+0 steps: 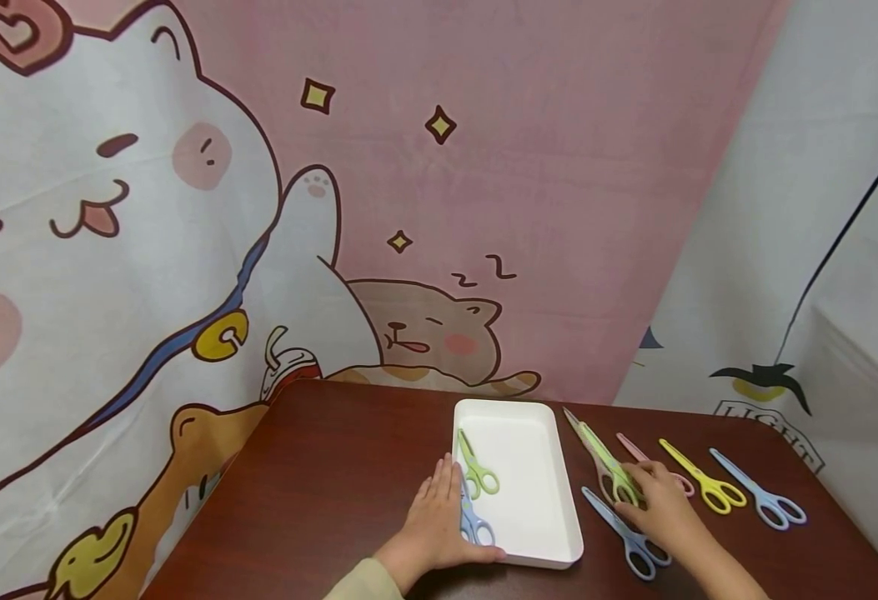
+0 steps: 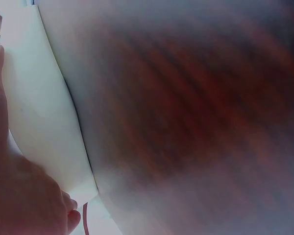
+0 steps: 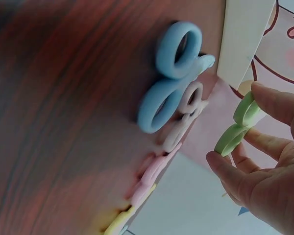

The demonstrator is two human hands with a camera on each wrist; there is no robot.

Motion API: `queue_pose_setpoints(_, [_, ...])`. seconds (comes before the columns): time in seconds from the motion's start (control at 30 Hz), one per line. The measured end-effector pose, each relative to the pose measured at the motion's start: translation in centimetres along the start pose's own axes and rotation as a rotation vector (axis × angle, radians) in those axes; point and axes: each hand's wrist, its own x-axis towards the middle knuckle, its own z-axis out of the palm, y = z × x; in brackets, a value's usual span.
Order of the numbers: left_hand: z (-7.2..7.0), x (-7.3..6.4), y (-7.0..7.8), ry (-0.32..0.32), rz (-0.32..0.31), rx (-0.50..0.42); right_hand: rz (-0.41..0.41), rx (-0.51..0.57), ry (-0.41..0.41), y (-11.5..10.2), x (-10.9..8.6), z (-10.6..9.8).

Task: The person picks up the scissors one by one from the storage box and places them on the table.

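My left hand [image 1: 434,517] lies along the left side of a white tray [image 1: 536,492], fingers straight and thumb at the near edge. In the left wrist view that hand touches the tray's outer wall [image 2: 39,103]. Inside the tray are green scissors [image 1: 470,457] and blue scissors [image 1: 470,525], the latter partly hidden by the hand. My right hand [image 1: 664,508] pinches another pair of green scissors [image 3: 230,138] by the handle loops, held above the table in the right wrist view. Below them lie pale pinkish-grey scissors [image 3: 175,134], partly covered in the head view.
Blue scissors [image 1: 607,508] lie just right of the tray. Farther right are pink scissors [image 1: 631,447], partly behind the right hand, yellow scissors [image 1: 684,467] and more blue scissors [image 1: 742,475]. The dark brown table [image 1: 318,500] meets a cartoon-printed curtain [image 1: 559,208] behind.
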Motion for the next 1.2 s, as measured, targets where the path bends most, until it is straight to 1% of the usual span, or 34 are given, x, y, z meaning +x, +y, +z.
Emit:
queue_pose_setpoints(0.17, [0.1, 0.0, 0.0, 0.002, 0.003, 0.003, 0.037, -0.014, -0.046, 0.9, -0.3, -0.2])
queue_pose_setpoints(0.27, [0.3, 0.1, 0.0, -0.002, 0.003, 0.001, 0.052, -0.023, -0.060, 1.5, -0.5, -0.2])
queue_pose_setpoints(0.4, [0.3, 0.0, 0.0, -0.002, 0.005, -0.006, 0.050, -0.037, -0.067, 2.1, -0.9, -0.4])
queue_pose_setpoints(0.53, [0.3, 0.0, 0.0, -0.002, 0.003, -0.013, 0.032, -0.037, -0.066, 2.8, -1.5, -0.6])
queue_pose_setpoints(0.73, [0.1, 0.0, 0.1, -0.002, 0.001, -0.009, 0.052, -0.057, -0.095, 3.8, -1.9, -1.0])
queue_pose_setpoints(0.9, [0.0, 0.0, 0.1, -0.011, -0.004, -0.003, 0.050, -0.060, -0.108, 4.9, -2.4, -1.3])
queue_pose_setpoints(1.2, [-0.1, 0.0, 0.1, -0.009, -0.004, 0.008, 0.133, -0.070, -0.208, 6.7, -3.0, -1.9])
